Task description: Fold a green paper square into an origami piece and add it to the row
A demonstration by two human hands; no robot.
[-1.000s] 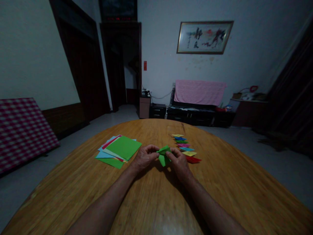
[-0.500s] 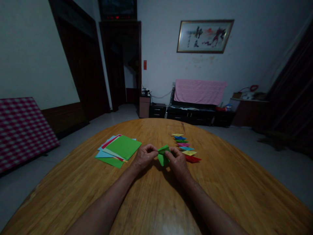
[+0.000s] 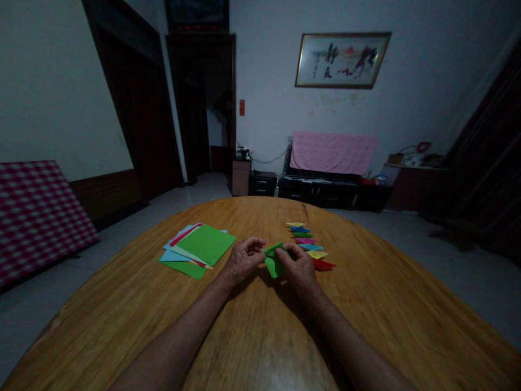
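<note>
A partly folded piece of green paper [image 3: 274, 265] is held just above the wooden table, between my two hands. My right hand [image 3: 299, 266] pinches its right side, thumb in front and fingers behind. At its upper left edge, the thumb and fingers of my left hand [image 3: 244, 260] are closed on the paper. To the right lies a row of several small folded paper boats; the nearest is a red paper boat [image 3: 324, 265], partly behind my right hand. A loose stack of coloured paper sheets [image 3: 209, 244], with green on top, lies left of my left hand.
The round wooden table [image 3: 260, 212] spreads under both forearms. Beyond its far edge stand a low black cabinet [image 3: 317, 190] and a pink cloth [image 3: 334, 153] draped over something. A checked red-and-white panel [image 3: 40, 217] is at far left.
The green paper's upper part now looks folded flatter, and its left flap is less spread. Both hands have shifted very slightly right. The stack and the row of boats have stayed put.
</note>
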